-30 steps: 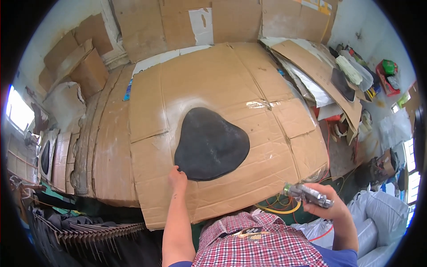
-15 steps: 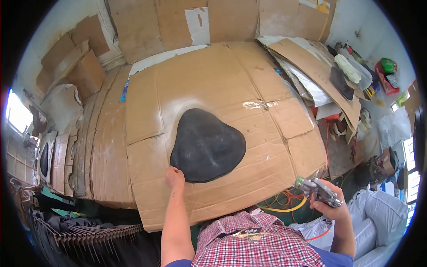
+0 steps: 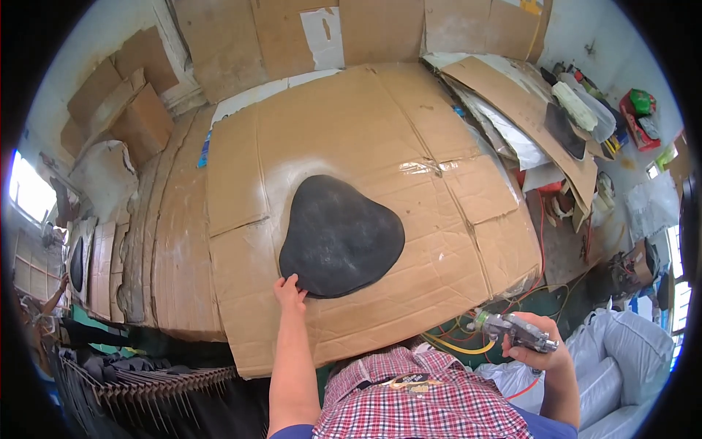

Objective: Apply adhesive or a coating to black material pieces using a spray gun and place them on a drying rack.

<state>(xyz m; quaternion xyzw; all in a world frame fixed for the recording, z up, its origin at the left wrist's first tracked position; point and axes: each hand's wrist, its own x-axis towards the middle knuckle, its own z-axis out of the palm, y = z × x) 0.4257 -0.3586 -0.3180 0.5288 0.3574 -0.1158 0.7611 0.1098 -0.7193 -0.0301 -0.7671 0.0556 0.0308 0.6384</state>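
Lying flat on the cardboard (image 3: 453, 263), the black pad (image 3: 340, 235) points its narrow end up-left, long axis diagonal. Left hand (image 3: 290, 293) touches its lower-left edge, fingers together. Right hand (image 3: 537, 350) grips a spray gun (image 3: 512, 331), nozzle indistinct.

Left hand (image 3: 289, 291) fingertips touching the near edge of a black rounded pad (image 3: 341, 235) lying flat on a cardboard-covered table (image 3: 453, 271), right hand (image 3: 540, 353) gripping a grey spray gun (image 3: 513, 331) off the table's right corner, yellow hose (image 3: 453, 347) below it
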